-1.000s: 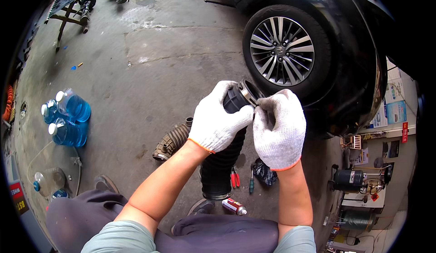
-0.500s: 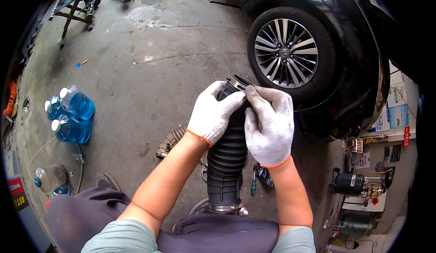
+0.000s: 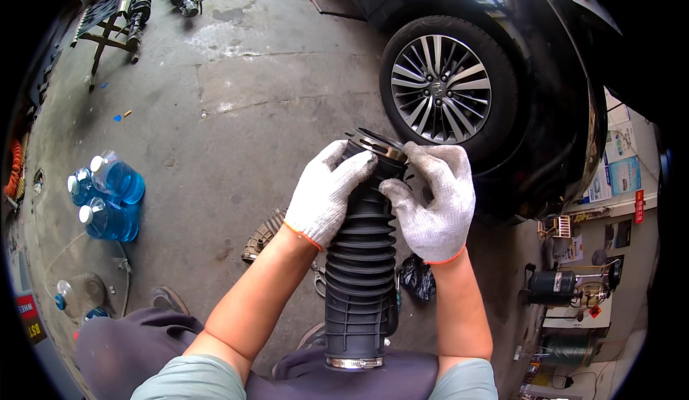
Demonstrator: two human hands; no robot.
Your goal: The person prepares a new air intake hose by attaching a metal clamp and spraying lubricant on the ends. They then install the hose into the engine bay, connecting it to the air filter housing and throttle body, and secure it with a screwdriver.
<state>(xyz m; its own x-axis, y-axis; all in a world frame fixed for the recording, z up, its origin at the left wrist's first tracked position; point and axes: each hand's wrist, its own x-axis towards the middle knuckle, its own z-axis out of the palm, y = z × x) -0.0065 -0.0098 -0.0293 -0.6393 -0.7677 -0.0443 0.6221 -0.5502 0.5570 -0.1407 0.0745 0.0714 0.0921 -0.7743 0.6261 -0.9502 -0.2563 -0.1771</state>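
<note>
A black ribbed air intake hose [image 3: 360,256] stands between my forearms, its lower end near my lap. My left hand [image 3: 324,195], in a white knit glove with an orange cuff, grips the hose's upper left side, thumb pressed near the rim. A metal hose clamp [image 3: 380,146] circles the upper end. My gloved right hand [image 3: 436,202] pinches the upper right side, a fingertip at the clamp and the thumb on the hose below it; the glove's fingertips are greyed. Another metal clamp [image 3: 353,363] rings the lower end.
A dirty ribbed hose [image 3: 265,235] lies on the floor beside a black plastic bag [image 3: 418,278]. Blue-liquid jugs [image 3: 111,219] stand at left. The black car's wheel [image 3: 441,90] is ahead on the right. Shock absorbers [image 3: 139,12] lean by a folding stand [image 3: 106,34].
The hose has turned and its upper rim has tilted, showing more of the clamp band. The lower clamp's screw has turned out of sight. My right thumb and fingers have spread farther apart.
</note>
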